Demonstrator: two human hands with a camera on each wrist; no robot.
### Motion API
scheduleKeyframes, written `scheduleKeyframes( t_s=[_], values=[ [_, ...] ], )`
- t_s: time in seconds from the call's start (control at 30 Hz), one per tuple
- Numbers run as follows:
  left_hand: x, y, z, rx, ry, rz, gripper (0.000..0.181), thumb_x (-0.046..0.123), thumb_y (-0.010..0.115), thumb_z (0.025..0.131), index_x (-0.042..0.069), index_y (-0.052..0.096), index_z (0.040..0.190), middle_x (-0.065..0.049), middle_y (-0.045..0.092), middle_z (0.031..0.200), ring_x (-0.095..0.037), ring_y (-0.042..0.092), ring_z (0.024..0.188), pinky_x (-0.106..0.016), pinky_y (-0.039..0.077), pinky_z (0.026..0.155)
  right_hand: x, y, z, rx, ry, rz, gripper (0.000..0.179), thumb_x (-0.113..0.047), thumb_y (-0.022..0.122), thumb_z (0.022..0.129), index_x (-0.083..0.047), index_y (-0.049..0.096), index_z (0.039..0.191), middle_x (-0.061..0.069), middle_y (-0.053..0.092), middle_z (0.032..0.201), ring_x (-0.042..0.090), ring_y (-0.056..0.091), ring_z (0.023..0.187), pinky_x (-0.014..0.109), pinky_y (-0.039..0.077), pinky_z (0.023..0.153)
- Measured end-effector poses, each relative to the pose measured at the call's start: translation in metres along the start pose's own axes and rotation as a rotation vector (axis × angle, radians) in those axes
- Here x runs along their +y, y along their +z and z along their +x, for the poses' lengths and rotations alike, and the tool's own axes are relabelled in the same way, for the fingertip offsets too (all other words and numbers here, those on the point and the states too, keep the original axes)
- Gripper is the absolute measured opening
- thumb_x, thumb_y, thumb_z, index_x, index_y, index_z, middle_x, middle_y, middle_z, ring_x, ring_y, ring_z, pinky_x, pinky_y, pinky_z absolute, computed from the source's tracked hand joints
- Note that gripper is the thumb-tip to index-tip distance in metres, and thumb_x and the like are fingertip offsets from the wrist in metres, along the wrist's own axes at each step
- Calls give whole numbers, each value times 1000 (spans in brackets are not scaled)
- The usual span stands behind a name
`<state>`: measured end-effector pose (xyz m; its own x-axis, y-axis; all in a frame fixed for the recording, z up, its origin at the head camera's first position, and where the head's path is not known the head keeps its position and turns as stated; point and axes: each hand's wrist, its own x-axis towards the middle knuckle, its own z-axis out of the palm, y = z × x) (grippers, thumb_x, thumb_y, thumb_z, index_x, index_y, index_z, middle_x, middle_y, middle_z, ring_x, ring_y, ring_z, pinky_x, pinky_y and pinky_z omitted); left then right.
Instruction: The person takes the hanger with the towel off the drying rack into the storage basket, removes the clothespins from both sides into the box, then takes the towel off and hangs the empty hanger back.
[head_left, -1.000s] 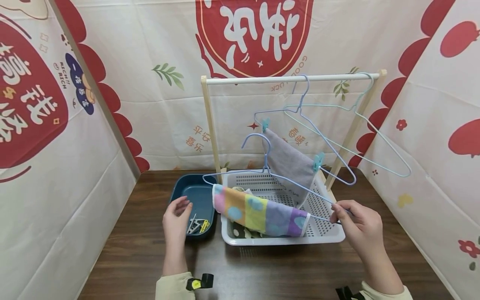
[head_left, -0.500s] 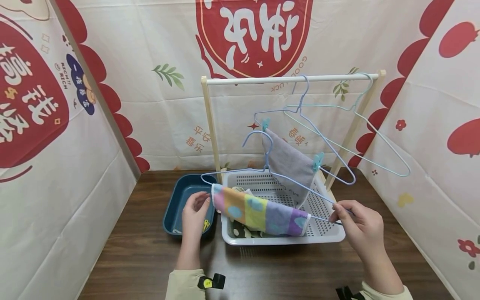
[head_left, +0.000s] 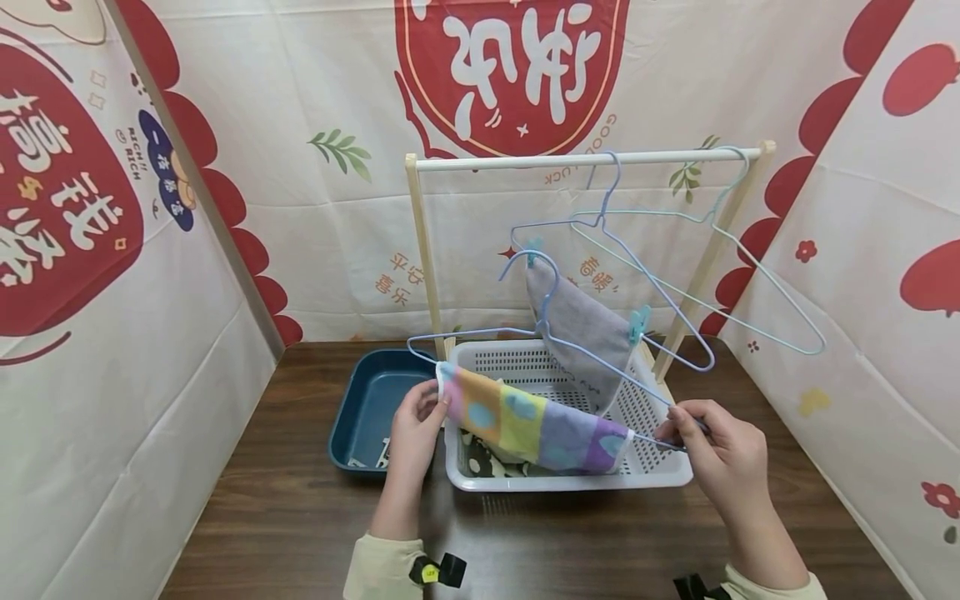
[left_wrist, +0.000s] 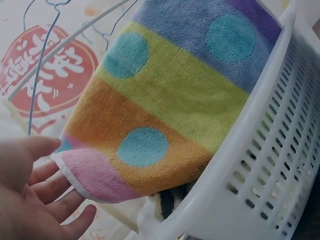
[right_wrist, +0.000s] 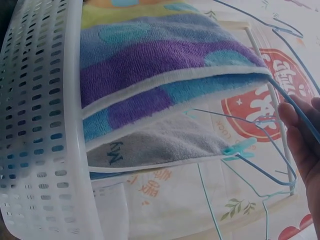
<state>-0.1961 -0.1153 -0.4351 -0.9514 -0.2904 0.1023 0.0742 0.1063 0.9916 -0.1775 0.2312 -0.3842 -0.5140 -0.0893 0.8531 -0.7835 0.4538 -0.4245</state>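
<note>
A striped, dotted towel (head_left: 536,421) hangs folded over the lower bar of a blue hanger (head_left: 480,332), above the white basket. My right hand (head_left: 716,442) pinches that hanger's right end between thumb and fingers. At the towel's left edge is my left hand (head_left: 416,425). In the left wrist view, the fingers (left_wrist: 50,192) of this hand reach fairly straight to the pink corner, partly behind it, with the thumb at the top edge. In the right wrist view, the towel's two layers (right_wrist: 165,75) show, with the hanger bar coming out between them.
The white basket (head_left: 570,482) holds dark patterned cloth. Left of it stands a blue tray (head_left: 367,392) with pegs. Behind, a rack (head_left: 510,164) carries a blue hanger with a grey towel (head_left: 577,321) clipped by teal pegs (head_left: 639,323), and a bare green hanger (head_left: 772,279).
My left hand has moved right from over the tray to the towel's left edge. The towel has shifted slightly right on the hanger, whose hook has tilted up. My right hand keeps its hold.
</note>
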Motion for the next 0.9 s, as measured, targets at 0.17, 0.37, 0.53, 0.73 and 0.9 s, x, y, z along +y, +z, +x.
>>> scheduleKeyframes(
  t_s=[0.17, 0.37, 0.53, 0.73, 0.9],
  values=[
    [4, 5, -3, 17, 41, 35, 16, 13, 65, 94, 4, 68, 107, -11, 70, 108, -26, 64, 106, -44, 51, 90, 0, 5, -1, -14, 19, 7, 9, 13, 66, 84, 7, 65, 79, 4, 66, 62, -2, 63, 61, 9, 49, 63],
    [8, 10, -6, 79, 156, 182, 10, 12, 71, 90, 7, 73, 98, -3, 63, 110, -22, 59, 102, -42, 51, 88, -4, 15, 0, -30, 24, -28, 14, 17, 67, 81, 3, 65, 80, 2, 66, 63, -2, 62, 60, 9, 48, 62],
    [11, 15, -10, 92, 241, 221, 7, 6, 72, 87, 5, 73, 94, -5, 62, 105, -25, 60, 102, -44, 51, 89, -6, 23, 0, -32, -4, -22, 9, 5, 68, 87, 1, 66, 79, 1, 66, 63, -1, 61, 59, 9, 48, 63],
    [18, 24, -16, 10, 183, 241, 8, 13, 68, 91, 9, 71, 98, -3, 67, 103, -24, 61, 103, -46, 50, 90, -8, 30, 0, -38, 18, -54, 13, 11, 69, 82, -1, 66, 78, 0, 66, 61, -3, 60, 60, 9, 46, 62],
    [25, 32, -23, -20, 182, 295, 9, 17, 68, 92, 11, 72, 98, -1, 67, 100, -21, 59, 98, -41, 52, 82, -9, 37, 0, -47, 31, -64, 24, 20, 69, 74, -3, 66, 78, 0, 66, 62, -1, 60, 59, 10, 47, 61]
  ],
)
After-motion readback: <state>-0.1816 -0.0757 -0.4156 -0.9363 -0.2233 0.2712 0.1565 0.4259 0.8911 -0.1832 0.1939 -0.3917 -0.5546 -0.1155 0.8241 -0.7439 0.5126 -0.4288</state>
